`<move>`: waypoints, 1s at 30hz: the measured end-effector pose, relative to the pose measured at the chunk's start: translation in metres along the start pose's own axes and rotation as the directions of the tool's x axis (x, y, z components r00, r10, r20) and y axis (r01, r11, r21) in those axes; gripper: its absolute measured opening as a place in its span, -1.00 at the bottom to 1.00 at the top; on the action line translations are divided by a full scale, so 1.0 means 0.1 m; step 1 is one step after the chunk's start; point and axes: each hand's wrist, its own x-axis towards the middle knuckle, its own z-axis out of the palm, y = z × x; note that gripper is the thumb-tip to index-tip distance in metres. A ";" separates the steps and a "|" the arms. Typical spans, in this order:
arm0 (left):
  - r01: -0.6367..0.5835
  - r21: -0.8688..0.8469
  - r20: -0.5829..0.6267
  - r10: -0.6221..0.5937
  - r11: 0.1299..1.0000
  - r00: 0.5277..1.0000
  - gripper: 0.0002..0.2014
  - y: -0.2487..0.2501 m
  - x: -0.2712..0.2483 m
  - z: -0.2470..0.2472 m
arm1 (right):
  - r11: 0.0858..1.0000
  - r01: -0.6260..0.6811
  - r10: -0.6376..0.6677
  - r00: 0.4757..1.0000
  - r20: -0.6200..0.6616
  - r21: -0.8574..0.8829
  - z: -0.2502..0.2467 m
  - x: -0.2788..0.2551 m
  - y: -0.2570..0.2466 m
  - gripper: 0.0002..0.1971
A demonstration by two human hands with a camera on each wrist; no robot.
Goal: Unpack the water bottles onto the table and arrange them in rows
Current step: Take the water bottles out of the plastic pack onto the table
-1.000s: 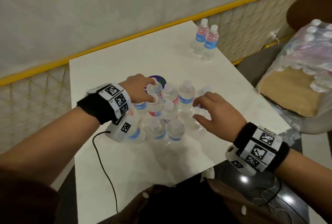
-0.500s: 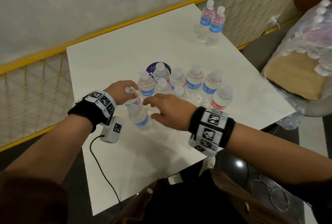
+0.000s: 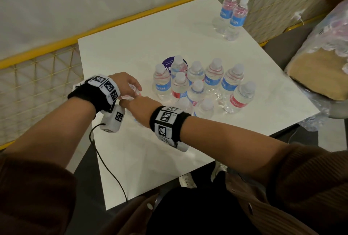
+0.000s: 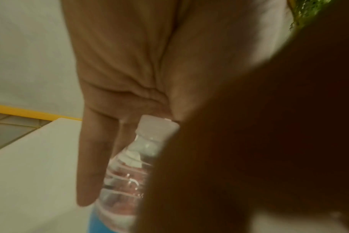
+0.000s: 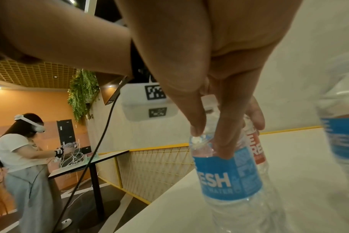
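On the white table [image 3: 150, 33], several clear water bottles [image 3: 197, 86] with blue or red labels stand bunched near the middle. Two more bottles [image 3: 233, 14] stand at the far right corner. My left hand [image 3: 130, 86] grips the top of a red-labelled bottle [image 3: 134, 93] left of the bunch; its fingers [image 4: 92, 165] hang down along the bottle's neck [image 4: 127, 181]. My right hand [image 3: 139, 110] reaches across beside it. The right hand [image 5: 211, 140] pinches the neck of a blue-labelled bottle [image 5: 227, 178] standing on the table, with the red-labelled bottle [image 5: 257, 151] just behind.
A plastic-wrapped pack of bottles [image 3: 331, 33] sits on a seat right of the table. A black cable [image 3: 105, 163] trails over the table's near left edge. Yellow mesh railing [image 3: 37, 88] runs behind and to the left. Another person [image 5: 24, 151] stands at a far table.
Both hands have left the bunch and moved to its left. The left hand took a bottle out first; the right hand then crossed over and took hold of another beside it.
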 end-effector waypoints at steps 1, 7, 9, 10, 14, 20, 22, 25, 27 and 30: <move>0.012 0.024 -0.008 -0.012 1.000 1.000 -0.78 -0.01 0.00 -0.02 | 0.998 0.058 -0.058 0.997 -0.059 0.002 0.01 0.02 -0.04 -0.65; 0.090 0.218 -0.060 -0.079 0.972 0.995 -0.42 0.07 -0.07 -0.11 | 0.980 -0.003 0.025 0.994 -0.109 0.198 -0.14 -0.27 0.01 -0.45; 0.033 0.265 -0.136 0.003 0.964 0.991 -0.37 0.19 -0.09 -0.16 | 0.971 -0.019 0.071 0.975 -0.212 0.237 -0.20 -0.51 0.17 -0.44; -0.007 0.270 -0.171 0.056 0.963 0.984 -0.37 0.28 -0.11 -0.18 | 0.971 -0.060 0.116 0.964 -0.238 0.230 -0.24 -0.61 0.27 -0.47; -0.164 0.231 -0.238 0.219 0.959 0.946 -0.39 0.82 -0.07 -0.20 | 0.947 -0.291 0.315 0.925 -0.211 0.135 -0.30 -0.98 0.61 -0.57; -0.158 0.419 -0.039 0.192 0.894 0.981 -0.80 1.08 0.18 0.02 | 0.926 -0.338 0.351 0.935 -0.051 0.170 -0.14 -0.94 0.65 -0.54; -0.147 0.466 -0.034 0.184 0.873 0.982 -0.82 1.04 0.22 0.01 | 0.925 -0.333 0.345 0.938 -0.038 0.181 -0.11 -0.86 0.62 -0.57; -0.134 0.513 -0.006 0.160 0.848 0.987 -0.66 0.96 0.18 -0.07 | 0.946 -0.287 0.289 0.957 0.010 0.152 -0.10 -0.81 0.52 -0.64; -0.147 0.545 0.049 0.144 0.825 0.988 -0.62 0.92 0.12 -0.11 | 0.965 -0.224 0.223 0.975 0.024 0.136 -0.10 -0.78 0.40 -0.64; -0.134 0.591 0.108 0.087 0.795 0.990 -0.59 0.81 0.05 -0.12 | 0.985 -0.121 0.118 0.993 0.029 0.126 -0.04 -0.71 0.18 -0.66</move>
